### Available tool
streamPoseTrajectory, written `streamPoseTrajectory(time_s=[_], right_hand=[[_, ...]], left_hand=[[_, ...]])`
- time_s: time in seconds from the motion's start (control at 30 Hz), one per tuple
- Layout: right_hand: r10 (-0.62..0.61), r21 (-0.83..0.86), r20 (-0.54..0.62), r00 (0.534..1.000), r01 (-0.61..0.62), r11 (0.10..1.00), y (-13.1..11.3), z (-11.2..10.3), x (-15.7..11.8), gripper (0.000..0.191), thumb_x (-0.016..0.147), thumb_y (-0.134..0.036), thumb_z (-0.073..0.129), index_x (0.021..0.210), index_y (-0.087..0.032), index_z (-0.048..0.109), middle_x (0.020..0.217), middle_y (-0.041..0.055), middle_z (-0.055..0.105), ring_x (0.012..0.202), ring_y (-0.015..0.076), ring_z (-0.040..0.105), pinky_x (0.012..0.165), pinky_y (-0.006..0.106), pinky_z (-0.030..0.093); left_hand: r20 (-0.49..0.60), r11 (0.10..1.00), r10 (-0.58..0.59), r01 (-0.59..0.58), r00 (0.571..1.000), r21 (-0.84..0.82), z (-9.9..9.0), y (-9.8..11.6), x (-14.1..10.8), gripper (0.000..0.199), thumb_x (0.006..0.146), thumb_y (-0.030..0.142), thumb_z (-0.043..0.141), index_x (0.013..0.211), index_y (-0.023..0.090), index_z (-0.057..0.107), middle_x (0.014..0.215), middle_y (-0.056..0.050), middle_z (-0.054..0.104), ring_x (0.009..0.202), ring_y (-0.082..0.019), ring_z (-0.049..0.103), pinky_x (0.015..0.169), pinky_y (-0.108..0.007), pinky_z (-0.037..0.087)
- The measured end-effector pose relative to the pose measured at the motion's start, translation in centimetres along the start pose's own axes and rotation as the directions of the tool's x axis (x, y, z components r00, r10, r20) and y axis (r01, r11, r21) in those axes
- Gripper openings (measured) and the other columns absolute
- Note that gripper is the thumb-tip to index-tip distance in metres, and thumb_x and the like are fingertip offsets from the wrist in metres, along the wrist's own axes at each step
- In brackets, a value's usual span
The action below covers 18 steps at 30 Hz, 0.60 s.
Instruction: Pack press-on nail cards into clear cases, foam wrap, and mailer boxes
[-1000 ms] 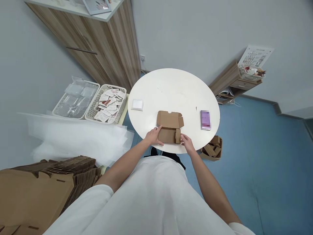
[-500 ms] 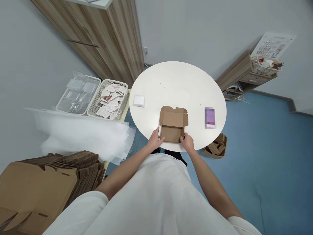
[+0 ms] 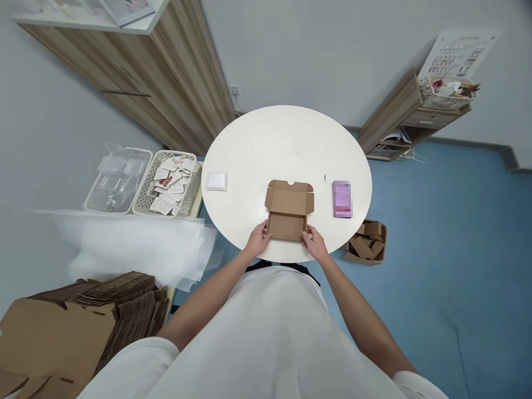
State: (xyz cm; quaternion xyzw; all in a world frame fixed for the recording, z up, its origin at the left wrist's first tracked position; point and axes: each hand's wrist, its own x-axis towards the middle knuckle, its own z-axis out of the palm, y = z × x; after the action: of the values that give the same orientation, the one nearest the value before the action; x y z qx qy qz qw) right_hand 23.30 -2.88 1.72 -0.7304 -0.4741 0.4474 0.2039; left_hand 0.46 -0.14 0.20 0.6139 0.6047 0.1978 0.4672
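Observation:
A brown cardboard box (image 3: pixel 286 226) stands with its lid raised near the front edge of the round white table (image 3: pixel 291 133). Nothing shows inside it. My left hand (image 3: pixel 258 239) grips its left side, thumb at the front corner. On the right side, my right hand (image 3: pixel 315 241) holds the box the same way. A small white packet (image 3: pixel 216 181) lies at the table's left. To the right lies a purple item (image 3: pixel 342 198), its surface pixelated.
At the left are a basket of cards (image 3: pixel 168 185), a basket of clear bags (image 3: pixel 118 180), white translucent sheets (image 3: pixel 137 238) and stacked flat cardboard (image 3: pixel 58 338). A carton of cardboard pieces (image 3: pixel 366 242) sits on the floor at the right.
The view has shifted, so the table and its items appear further left. The lid stays raised and both hands remain on the box's sides.

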Motion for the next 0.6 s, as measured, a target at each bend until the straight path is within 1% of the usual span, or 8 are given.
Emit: streamPoseTrajectory(time_s=[0.07, 0.13, 0.2, 0.3, 0.37, 0.53, 0.6], right_hand=[[-0.011, 0.093, 0.023, 1.000, 0.008, 0.996, 0.5, -0.7, 0.7, 0.050, 0.079, -0.042, 0.038, 0.123, -0.019, 0.042, 0.112, 0.0070, 0.055, 0.069, 0.0148, 0.058, 0.071, 0.032, 0.046], [-0.034, 0.146, 0.032, 0.999, 0.029, 0.989, 0.9, -1.3, 1.4, 0.049, 0.079, -0.041, 0.038, 0.122, -0.019, 0.044, 0.114, 0.0073, 0.054, 0.074, 0.0158, 0.058, 0.074, 0.033, 0.046], [-0.067, 0.162, 0.042, 0.997, 0.059, 0.985, 1.1, -1.6, 2.1, 0.048, 0.079, -0.041, 0.038, 0.122, -0.020, 0.045, 0.115, 0.0069, 0.054, 0.080, 0.0167, 0.057, 0.077, 0.033, 0.046], [-0.110, 0.144, 0.063, 0.992, 0.100, 0.985, 1.2, -2.0, 2.6, 0.049, 0.079, -0.041, 0.040, 0.124, -0.021, 0.043, 0.113, 0.0070, 0.053, 0.086, 0.0176, 0.055, 0.080, 0.034, 0.045], [-0.126, 0.128, 0.081, 0.989, 0.115, 0.985, 1.3, -2.1, 2.7, 0.052, 0.079, -0.042, 0.042, 0.127, -0.021, 0.040, 0.112, 0.0082, 0.051, 0.084, 0.0176, 0.054, 0.080, 0.035, 0.044], [-0.182, 0.124, 0.100, 0.978, 0.169, 0.978, 1.6, -1.9, 2.9, 0.060, 0.076, -0.046, 0.047, 0.129, -0.020, 0.035, 0.107, 0.0103, 0.047, 0.077, 0.0168, 0.054, 0.076, 0.037, 0.046], [-0.197, 0.124, 0.088, 0.977, 0.185, 0.975, 1.7, -1.8, 3.0, 0.061, 0.076, -0.047, 0.047, 0.130, -0.020, 0.035, 0.106, 0.0104, 0.046, 0.076, 0.0165, 0.053, 0.074, 0.037, 0.046]], left_hand=[[0.006, 0.999, -0.020, 0.020, 1.000, -0.039, 0.5, 0.9, 0.8, 0.056, 0.079, 0.021, 0.049, 0.132, 0.018, 0.031, 0.120, -0.010, 0.049, 0.094, -0.016, 0.053, 0.078, -0.030, 0.048], [0.007, 0.997, -0.021, 0.022, 1.000, -0.078, 1.0, 1.7, 1.6, 0.056, 0.079, 0.022, 0.049, 0.132, 0.019, 0.030, 0.125, -0.010, 0.046, 0.099, -0.017, 0.052, 0.079, -0.030, 0.047], [0.003, 0.994, -0.025, 0.025, 1.000, -0.108, 1.4, 2.3, 2.1, 0.055, 0.079, 0.022, 0.049, 0.131, 0.020, 0.031, 0.126, -0.008, 0.046, 0.103, -0.018, 0.051, 0.080, -0.029, 0.047], [-0.017, 0.991, -0.045, 0.043, 0.999, -0.126, 2.0, 2.8, 2.2, 0.053, 0.078, 0.022, 0.049, 0.129, 0.021, 0.034, 0.123, -0.007, 0.049, 0.107, -0.019, 0.049, 0.079, -0.029, 0.047], [-0.030, 0.990, -0.044, 0.039, 0.999, -0.138, 2.1, 3.0, 2.1, 0.052, 0.078, 0.022, 0.049, 0.128, 0.021, 0.035, 0.121, -0.007, 0.051, 0.108, -0.020, 0.049, 0.080, -0.031, 0.046], [-0.015, 0.979, 0.033, -0.036, 0.999, -0.200, 2.0, 3.1, 2.0, 0.052, 0.079, 0.025, 0.048, 0.129, 0.021, 0.034, 0.121, -0.009, 0.051, 0.108, -0.021, 0.049, 0.088, -0.037, 0.042], [-0.039, 0.981, 0.009, -0.017, 0.999, -0.196, 2.0, 2.9, 2.2, 0.054, 0.078, 0.028, 0.051, 0.129, 0.021, 0.034, 0.122, -0.009, 0.050, 0.109, -0.022, 0.049, 0.091, -0.039, 0.040]])
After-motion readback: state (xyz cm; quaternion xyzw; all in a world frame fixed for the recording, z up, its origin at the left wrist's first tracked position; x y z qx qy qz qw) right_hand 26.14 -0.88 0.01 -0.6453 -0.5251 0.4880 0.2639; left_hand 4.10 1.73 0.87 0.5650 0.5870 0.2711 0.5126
